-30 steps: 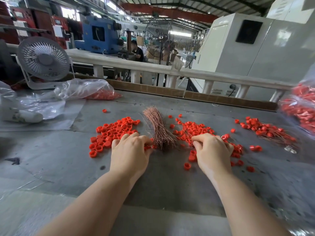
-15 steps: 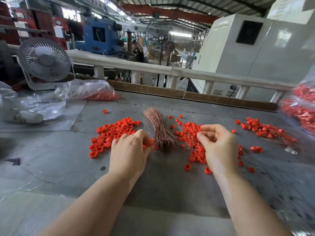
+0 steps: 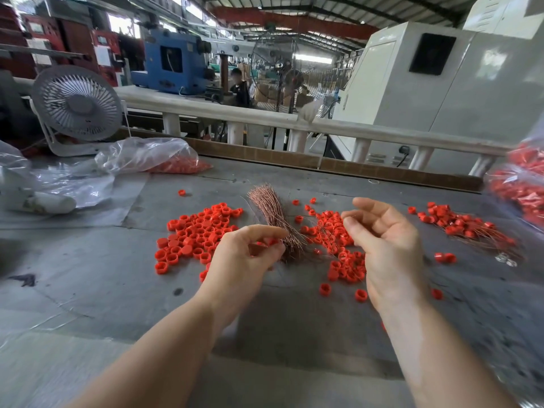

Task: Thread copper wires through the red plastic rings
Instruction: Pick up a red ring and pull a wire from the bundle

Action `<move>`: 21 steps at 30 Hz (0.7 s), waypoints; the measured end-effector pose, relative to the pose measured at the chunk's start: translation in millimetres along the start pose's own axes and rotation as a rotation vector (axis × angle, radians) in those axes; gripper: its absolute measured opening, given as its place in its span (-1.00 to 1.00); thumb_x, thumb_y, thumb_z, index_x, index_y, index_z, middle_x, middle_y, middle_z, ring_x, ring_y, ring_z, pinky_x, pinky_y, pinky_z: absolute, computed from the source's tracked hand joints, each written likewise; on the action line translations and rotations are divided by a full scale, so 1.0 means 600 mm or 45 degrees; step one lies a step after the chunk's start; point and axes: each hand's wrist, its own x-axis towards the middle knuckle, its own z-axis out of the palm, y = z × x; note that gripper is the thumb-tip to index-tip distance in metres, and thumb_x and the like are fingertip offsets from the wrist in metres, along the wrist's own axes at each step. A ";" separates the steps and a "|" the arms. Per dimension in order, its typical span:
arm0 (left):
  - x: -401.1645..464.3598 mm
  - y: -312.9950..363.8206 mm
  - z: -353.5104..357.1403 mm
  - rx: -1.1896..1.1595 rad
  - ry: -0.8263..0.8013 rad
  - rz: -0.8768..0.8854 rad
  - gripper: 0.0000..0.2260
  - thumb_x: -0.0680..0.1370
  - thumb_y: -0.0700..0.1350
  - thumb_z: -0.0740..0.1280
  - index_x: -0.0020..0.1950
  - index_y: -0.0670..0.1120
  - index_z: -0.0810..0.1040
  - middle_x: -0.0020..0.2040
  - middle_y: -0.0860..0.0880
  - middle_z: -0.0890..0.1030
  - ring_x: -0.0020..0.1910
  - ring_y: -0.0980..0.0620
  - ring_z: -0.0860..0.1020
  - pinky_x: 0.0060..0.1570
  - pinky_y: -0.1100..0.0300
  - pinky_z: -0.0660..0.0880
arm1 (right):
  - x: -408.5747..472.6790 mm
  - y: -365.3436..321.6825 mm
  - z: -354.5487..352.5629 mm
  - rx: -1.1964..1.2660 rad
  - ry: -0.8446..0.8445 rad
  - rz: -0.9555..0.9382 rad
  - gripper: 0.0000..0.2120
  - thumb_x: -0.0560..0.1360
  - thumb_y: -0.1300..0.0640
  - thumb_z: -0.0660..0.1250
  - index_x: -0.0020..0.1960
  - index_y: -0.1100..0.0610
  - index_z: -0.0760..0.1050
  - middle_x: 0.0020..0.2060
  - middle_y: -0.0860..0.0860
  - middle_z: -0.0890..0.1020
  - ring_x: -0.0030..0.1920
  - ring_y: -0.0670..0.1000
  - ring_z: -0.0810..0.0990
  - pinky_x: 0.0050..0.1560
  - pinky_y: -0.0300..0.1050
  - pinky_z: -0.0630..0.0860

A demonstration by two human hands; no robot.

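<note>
Left hand was raised off the grey table, thumb and fingertips pinching a red ring right beside the near end of the copper wire bundle. Right hand was lifted, palm turned inward, fingers loosely curled; couldn't tell whether it pinched a thin wire. Loose rings lay in a left pile and a middle pile. Threaded rings with wires sat far right. Desk fan and plastic bag stood at back left.
</note>
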 end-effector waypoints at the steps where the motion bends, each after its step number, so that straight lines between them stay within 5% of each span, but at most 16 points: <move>1: -0.002 0.003 -0.001 -0.083 -0.032 -0.031 -0.75 0.48 -0.31 0.38 -0.16 0.06 0.65 -0.36 0.05 0.58 -0.43 0.24 0.50 -0.44 0.46 0.38 | -0.001 -0.001 0.001 0.020 -0.021 0.011 -0.70 0.41 0.43 0.35 -0.10 0.04 0.54 -0.35 -0.08 0.66 -0.25 -0.17 0.61 -0.19 -0.38 0.50; 21: -0.005 0.004 0.003 -0.221 -0.279 -0.071 -0.89 0.47 -0.25 0.39 -0.09 -0.10 0.68 -0.41 0.01 0.52 -0.43 0.10 0.48 -0.35 0.29 0.51 | -0.011 0.008 0.014 -0.058 -0.147 0.016 -0.79 0.38 0.39 0.41 -0.19 0.08 0.58 -0.37 -0.09 0.65 -0.30 -0.21 0.59 -0.30 -0.41 0.46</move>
